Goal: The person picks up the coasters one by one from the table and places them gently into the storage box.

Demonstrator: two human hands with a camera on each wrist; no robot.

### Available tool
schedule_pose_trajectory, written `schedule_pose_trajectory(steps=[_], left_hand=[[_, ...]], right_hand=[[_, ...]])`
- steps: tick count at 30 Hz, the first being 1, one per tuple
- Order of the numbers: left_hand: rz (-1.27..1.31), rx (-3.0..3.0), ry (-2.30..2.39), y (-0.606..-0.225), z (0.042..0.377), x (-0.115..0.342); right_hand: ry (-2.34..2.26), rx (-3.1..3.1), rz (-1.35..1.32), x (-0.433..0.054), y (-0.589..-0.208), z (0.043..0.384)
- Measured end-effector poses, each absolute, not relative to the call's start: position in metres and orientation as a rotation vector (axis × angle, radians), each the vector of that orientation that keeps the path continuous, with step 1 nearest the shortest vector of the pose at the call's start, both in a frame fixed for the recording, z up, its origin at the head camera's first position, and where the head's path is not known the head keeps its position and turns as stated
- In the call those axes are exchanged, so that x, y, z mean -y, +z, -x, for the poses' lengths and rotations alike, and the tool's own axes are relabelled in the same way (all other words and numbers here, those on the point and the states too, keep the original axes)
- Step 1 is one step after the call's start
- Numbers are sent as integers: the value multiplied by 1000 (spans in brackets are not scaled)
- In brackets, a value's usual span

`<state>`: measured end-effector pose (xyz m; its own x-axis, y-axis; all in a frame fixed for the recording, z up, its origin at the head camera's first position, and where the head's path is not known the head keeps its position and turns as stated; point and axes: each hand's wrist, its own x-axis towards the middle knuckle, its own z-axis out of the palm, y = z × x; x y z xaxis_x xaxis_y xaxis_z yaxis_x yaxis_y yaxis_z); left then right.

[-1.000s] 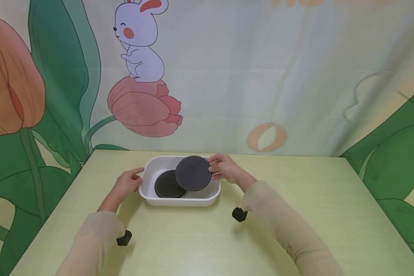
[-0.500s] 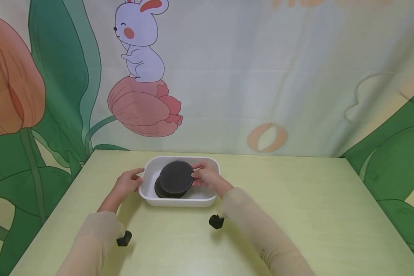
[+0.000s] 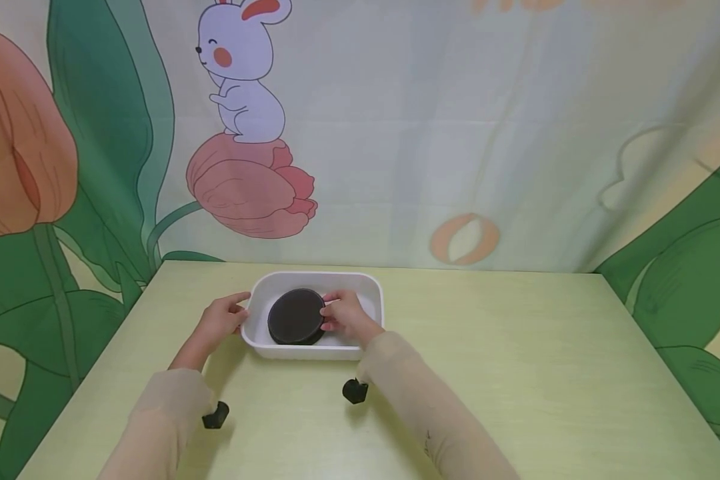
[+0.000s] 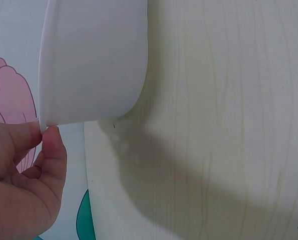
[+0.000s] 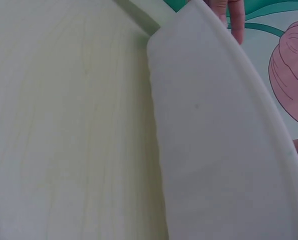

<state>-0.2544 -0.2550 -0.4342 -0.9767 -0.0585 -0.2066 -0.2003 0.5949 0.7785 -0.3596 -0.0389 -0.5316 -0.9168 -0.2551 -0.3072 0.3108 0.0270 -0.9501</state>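
A white rectangular basin [image 3: 312,353] sits near the table's back edge. My left hand [image 3: 221,317] pinches its left rim; the left wrist view shows the thumb and fingers of that hand [image 4: 26,175] on either side of the rim. Inside the basin, my right hand [image 3: 349,316] holds the right edge of a round black disc [image 3: 297,316]. This disc lies over a second black disc [image 3: 316,339], of which only a sliver shows. Whether the two touch I cannot tell. In the right wrist view the basin's outer wall [image 5: 219,125] hides most of the right hand.
The pale yellow-green table [image 3: 516,373] spreads around the basin. Behind it hangs a curtain [image 3: 384,133] printed with a rabbit and tulips. A small black camera piece sticks out at each wrist, the left one [image 3: 216,415] and the right one [image 3: 355,391].
My right hand has moved left and down into the basin, carrying the upper disc from the right side until it covers most of the lower disc. The left hand has stayed on the rim.
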Motion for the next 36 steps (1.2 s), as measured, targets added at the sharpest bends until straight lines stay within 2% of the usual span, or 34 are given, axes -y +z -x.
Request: schedule_pose_trajectory(steps=[1, 9, 16, 25, 36], left_hand=[[215, -2661, 1327, -434, 254, 255], [211, -2660, 1318, -436, 256, 255], [185, -2664, 1334, -437, 259, 255], [192, -2660, 1310, -435, 258, 257], [139, -2750, 1215, -433, 256, 260]], right_hand=[[-1921, -1935, -81, 41, -535, 363], [-1805, -2070, -204, 36, -476, 318], [-1775, -2129, -213, 32, -467, 312], [-1665, -2201, -95, 23, -454, 311], [-1434, -2241, 143, -13, -408, 313]])
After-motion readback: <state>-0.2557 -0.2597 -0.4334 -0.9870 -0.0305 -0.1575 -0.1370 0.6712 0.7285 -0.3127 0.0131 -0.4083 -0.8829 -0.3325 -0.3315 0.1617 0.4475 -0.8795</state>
